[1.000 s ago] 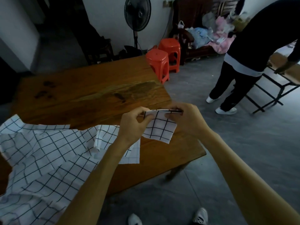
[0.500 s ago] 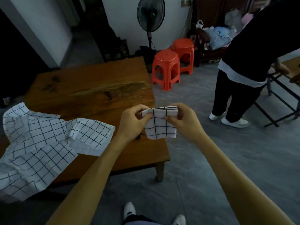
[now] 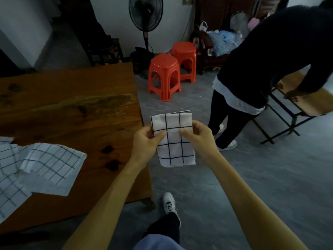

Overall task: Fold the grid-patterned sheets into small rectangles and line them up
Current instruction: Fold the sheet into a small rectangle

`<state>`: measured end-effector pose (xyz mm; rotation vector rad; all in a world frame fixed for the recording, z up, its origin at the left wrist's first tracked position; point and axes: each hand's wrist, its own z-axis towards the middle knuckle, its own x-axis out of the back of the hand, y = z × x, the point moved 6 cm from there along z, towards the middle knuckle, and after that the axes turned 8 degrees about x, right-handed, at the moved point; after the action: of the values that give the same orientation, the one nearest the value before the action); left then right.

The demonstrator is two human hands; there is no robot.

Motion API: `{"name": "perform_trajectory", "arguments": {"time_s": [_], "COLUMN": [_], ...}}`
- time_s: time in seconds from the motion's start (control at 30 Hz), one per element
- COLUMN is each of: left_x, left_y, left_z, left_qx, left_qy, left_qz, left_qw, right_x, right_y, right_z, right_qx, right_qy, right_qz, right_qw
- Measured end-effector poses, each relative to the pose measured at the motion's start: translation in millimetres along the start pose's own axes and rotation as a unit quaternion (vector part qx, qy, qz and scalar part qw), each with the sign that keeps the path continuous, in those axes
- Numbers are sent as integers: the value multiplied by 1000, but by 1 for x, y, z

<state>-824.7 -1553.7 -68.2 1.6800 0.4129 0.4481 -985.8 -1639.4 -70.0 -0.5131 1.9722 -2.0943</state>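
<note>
White folded sheet (image 3: 173,139) sits clamped between left hand (image 3: 146,142) and right hand (image 3: 197,141) fingers.

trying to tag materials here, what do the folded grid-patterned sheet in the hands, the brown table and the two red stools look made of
Folded white sheet with black grid lines: thin woven cloth, matte; stacked layers at its top edge, fuzzy bottom edge.
Brown table: likely solid wood, slight sheen; visible grain and dark knots.
Two red stools: apparently moulded plastic, smooth, mildly glossy.

Unfolded grid sheets (image 3: 36,170) lying on wooden table (image 3: 75,109) at left; two stools (image 3: 164,76) behind, right of table; pedestal fan (image 3: 146,17) behind stools.
</note>
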Motion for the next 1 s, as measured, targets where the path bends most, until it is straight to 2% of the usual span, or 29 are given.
{"name": "perform_trajectory", "arguments": {"time_s": [0.17,0.3,0.57,0.8,1.0], "left_x": [-13,-18,6,31,24], "left_y": [-14,-27,-5,-9,-5], "left_z": [74,129,216,286,377], "left_qx": [24,48,30,54,75], "left_qy": [21,13,74,138,167], "left_qz": [-65,-58,-65,-17,46], "left_qw": [997,997,995,989,982], "right_x": [-1,-7,-45,-77,-90], "right_y": [26,22,8,33,67], "right_z": [69,133,246,332,429], "right_qx": [-18,-35,-10,3,-11], "right_qy": [-49,-52,-127,-163,-185], "right_qz": [-73,-78,-109,-126,-75], "right_qw": [996,995,986,978,980]}}
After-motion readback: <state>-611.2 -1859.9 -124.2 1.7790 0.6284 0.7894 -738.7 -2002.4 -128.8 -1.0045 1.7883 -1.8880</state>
